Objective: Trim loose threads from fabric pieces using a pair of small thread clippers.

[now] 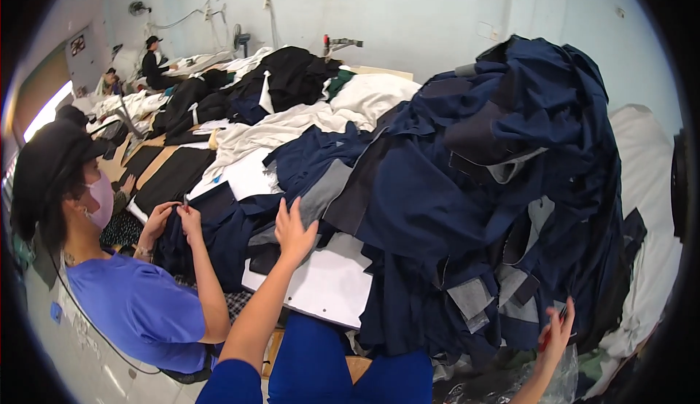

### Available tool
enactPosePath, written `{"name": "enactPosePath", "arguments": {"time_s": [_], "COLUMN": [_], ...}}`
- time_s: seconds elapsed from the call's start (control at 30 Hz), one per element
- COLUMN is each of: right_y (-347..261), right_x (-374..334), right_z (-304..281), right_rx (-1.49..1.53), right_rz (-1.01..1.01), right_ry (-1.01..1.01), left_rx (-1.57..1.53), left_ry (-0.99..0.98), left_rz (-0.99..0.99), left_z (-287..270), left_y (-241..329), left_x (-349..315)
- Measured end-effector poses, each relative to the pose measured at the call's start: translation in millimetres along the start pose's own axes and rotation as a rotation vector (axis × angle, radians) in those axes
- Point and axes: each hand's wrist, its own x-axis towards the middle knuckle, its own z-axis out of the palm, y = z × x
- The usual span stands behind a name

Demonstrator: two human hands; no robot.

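My left hand reaches over the table with its fingers spread, at the edge of a grey fabric panel and dark navy cloth. Whether the fingertips touch the cloth, I cannot tell. At the lower right my right hand is curled around small red-handled thread snips, mostly hidden by the fingers. It is beside the hanging edge of a large heap of navy garments. Grey pocket-like pieces show on the heap's near side.
On my left, a person in a purple shirt works on navy cloth with both hands. White board or paper covers the table's near edge. White cloth and black garments are piled farther back. Clear plastic lies below the heap.
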Motion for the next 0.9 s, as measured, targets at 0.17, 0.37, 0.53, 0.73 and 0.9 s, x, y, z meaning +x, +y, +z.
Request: {"name": "enactPosePath", "arguments": {"time_s": [0.17,0.37,0.53,0.73,0.9], "right_y": [47,55,62,67,77], "right_x": [-52,-88,-92,-95,-99], "right_z": [-43,-48,12,83,77], "right_rx": [-0.018,-0.076,0.113,0.162,-0.03], "right_rz": [0.268,0.382,0.472,0.348,0.267], "right_ry": [0.167,0.22,0.132,-0.242,-0.366], "left_rx": [0.266,-0.196,-0.645,-0.728,-0.994], "left_ry": [-0.085,-0.237,-0.804,-0.571,0.426], "left_rz": [-0.097,0.075,0.222,-0.004,-0.546], "left_z": [17,11,-15,-12,-52], "left_y": [-21,0,37,21,-49], "left_x": [34,-9,-130,-134,-2]}}
